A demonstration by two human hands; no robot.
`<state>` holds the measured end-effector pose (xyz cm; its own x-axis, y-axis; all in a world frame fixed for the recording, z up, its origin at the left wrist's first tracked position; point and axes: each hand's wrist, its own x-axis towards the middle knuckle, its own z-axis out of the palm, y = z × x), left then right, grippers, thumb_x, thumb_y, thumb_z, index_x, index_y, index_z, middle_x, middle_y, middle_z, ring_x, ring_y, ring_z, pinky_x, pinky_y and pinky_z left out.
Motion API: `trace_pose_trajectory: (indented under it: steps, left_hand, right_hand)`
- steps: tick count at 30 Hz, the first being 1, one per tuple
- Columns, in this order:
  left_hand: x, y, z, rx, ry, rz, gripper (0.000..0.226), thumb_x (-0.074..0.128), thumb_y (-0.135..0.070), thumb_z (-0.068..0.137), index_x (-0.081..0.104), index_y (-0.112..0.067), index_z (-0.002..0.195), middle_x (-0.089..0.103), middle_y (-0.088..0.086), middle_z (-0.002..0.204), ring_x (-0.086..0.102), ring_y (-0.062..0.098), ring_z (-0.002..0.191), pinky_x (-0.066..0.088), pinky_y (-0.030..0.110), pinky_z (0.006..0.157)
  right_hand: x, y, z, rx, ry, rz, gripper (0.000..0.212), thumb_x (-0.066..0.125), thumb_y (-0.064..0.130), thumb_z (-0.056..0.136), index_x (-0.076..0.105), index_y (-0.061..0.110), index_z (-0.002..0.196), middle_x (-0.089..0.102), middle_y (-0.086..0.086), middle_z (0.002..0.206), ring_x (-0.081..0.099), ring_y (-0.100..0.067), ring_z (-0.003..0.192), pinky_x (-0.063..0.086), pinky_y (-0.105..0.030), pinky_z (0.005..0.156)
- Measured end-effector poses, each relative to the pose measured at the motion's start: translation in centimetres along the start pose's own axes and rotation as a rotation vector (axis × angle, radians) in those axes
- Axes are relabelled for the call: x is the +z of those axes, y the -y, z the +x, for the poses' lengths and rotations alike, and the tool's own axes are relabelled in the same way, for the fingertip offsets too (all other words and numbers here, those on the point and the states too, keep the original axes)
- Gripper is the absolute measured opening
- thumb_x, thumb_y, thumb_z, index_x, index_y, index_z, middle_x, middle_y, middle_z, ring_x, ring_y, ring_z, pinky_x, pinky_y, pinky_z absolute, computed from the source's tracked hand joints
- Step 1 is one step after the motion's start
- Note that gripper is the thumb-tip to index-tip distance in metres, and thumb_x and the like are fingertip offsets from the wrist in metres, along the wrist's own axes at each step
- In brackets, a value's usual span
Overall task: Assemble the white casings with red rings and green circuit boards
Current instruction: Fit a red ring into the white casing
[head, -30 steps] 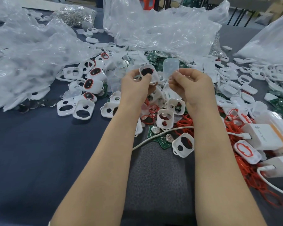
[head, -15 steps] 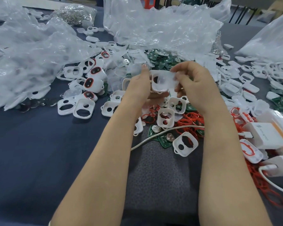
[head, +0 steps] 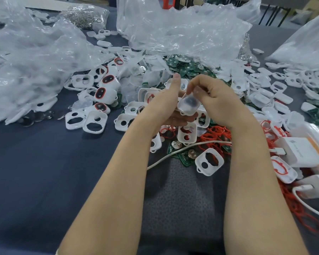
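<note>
Because the part needs steadying while it is worked, both hands meet above the worktop point(head: 44, 172) around one white casing point(head: 188, 104), the task's piece in hand. Nearer than that casing, a white cable point(head: 182, 148) crosses under the forearms, and an empty shell point(head: 209, 161) lies just beside it. The left hand point(head: 164, 105) cradles the casing from beneath on bent fingers, thumb raised straight along its left edge, probably as a stop. The right hand point(head: 221, 100) curls over from above and pinches its top end, seemingly pressing a pale cover home. Directly below and right of the casing lie loose red rings point(head: 215, 133), within easy reach. To its left sit shells already ringed in red point(head: 104, 93), set apart from the bare ones. Beyond it lie the green circuit boards point(head: 184, 66), half under crumpled plastic bags point(head: 182, 28). A dark round shape shows through the casing's face, but whether a ring or board is seated inside cannot be told. The right fingertips are hidden behind it, and the bags blur their own contents.
</note>
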<state>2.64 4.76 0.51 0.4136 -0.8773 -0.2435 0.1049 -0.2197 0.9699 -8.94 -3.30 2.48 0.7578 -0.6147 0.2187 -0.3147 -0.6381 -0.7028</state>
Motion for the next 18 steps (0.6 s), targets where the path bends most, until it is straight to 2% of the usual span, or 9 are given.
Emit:
trace_pose_trajectory:
  steps: [3, 6, 8, 10, 12, 16, 18]
  left_hand:
    - [0.0, 0.0, -0.1, 0.025, 0.027, 0.030, 0.048, 0.031, -0.058, 0.099, 0.064, -0.023, 0.102, 0.071, 0.013, 0.100, 0.072, 0.027, 0.084, 0.060, 0.037, 0.072]
    - [-0.1, 0.4, -0.3, 0.093, 0.070, 0.019, 0.027, 0.047, -0.042, 0.099, 0.062, -0.019, 0.103, 0.070, 0.008, 0.095, 0.073, 0.017, 0.074, 0.059, 0.029, 0.065]
    - [-0.1, 0.7, -0.2, 0.116, 0.076, 0.024, 0.016, 0.051, -0.026, 0.100, 0.059, -0.016, 0.110, 0.071, 0.008, 0.093, 0.073, 0.014, 0.072, 0.060, 0.030, 0.067]
    - [-0.1, 0.7, 0.0, 0.127, 0.056, 0.017, 0.019, 0.050, -0.014, 0.100, 0.056, -0.013, 0.118, 0.072, 0.009, 0.094, 0.073, 0.015, 0.072, 0.061, 0.031, 0.068]
    - [-0.1, 0.6, 0.0, 0.146, 0.029, 0.007, 0.021, 0.049, -0.010, 0.100, 0.055, -0.011, 0.120, 0.072, 0.009, 0.092, 0.073, 0.016, 0.070, 0.060, 0.029, 0.063]
    - [-0.2, 0.6, -0.1, 0.202, -0.018, -0.003, 0.014, 0.050, -0.007, 0.098, 0.058, -0.017, 0.105, 0.069, 0.004, 0.083, 0.072, 0.014, 0.064, 0.058, 0.026, 0.059]
    - [-0.2, 0.6, -0.1, 0.202, -0.041, -0.005, 0.013, 0.051, -0.008, 0.097, 0.059, -0.017, 0.102, 0.068, 0.005, 0.084, 0.072, 0.015, 0.066, 0.059, 0.028, 0.061]
  right_hand:
    - [0.3, 0.0, 0.2, -0.017, -0.025, -0.002, 0.024, 0.046, 0.012, 0.099, 0.061, 0.028, 0.088, 0.061, 0.002, 0.088, 0.055, -0.004, 0.072, 0.044, -0.021, 0.070]
    - [0.7, -0.4, 0.3, -0.009, -0.097, 0.066, 0.024, 0.049, 0.011, 0.097, 0.061, 0.030, 0.102, 0.057, 0.008, 0.086, 0.050, 0.006, 0.060, 0.042, -0.013, 0.061]
    - [0.8, -0.7, 0.4, 0.034, -0.206, 0.134, 0.023, 0.050, 0.014, 0.097, 0.061, 0.031, 0.106, 0.055, 0.012, 0.084, 0.048, 0.007, 0.061, 0.043, -0.013, 0.062]
    - [0.8, -1.1, 0.5, 0.098, -0.293, 0.165, 0.019, 0.051, 0.016, 0.096, 0.061, 0.030, 0.104, 0.059, 0.009, 0.089, 0.056, -0.001, 0.077, 0.051, -0.024, 0.073]
    - [0.9, -1.2, 0.5, 0.136, -0.299, 0.167, 0.014, 0.054, 0.017, 0.095, 0.063, 0.028, 0.099, 0.064, 0.005, 0.093, 0.061, -0.014, 0.090, 0.053, -0.037, 0.084]
    - [1.5, -0.8, 0.5, 0.108, -0.249, 0.150, 0.007, 0.062, 0.020, 0.091, 0.063, 0.027, 0.088, 0.062, 0.012, 0.078, 0.059, -0.006, 0.077, 0.051, -0.028, 0.075]
    - [1.9, -0.6, 0.7, 0.108, -0.255, 0.152, 0.006, 0.063, 0.019, 0.090, 0.063, 0.025, 0.088, 0.064, 0.009, 0.078, 0.061, -0.009, 0.077, 0.052, -0.027, 0.073]
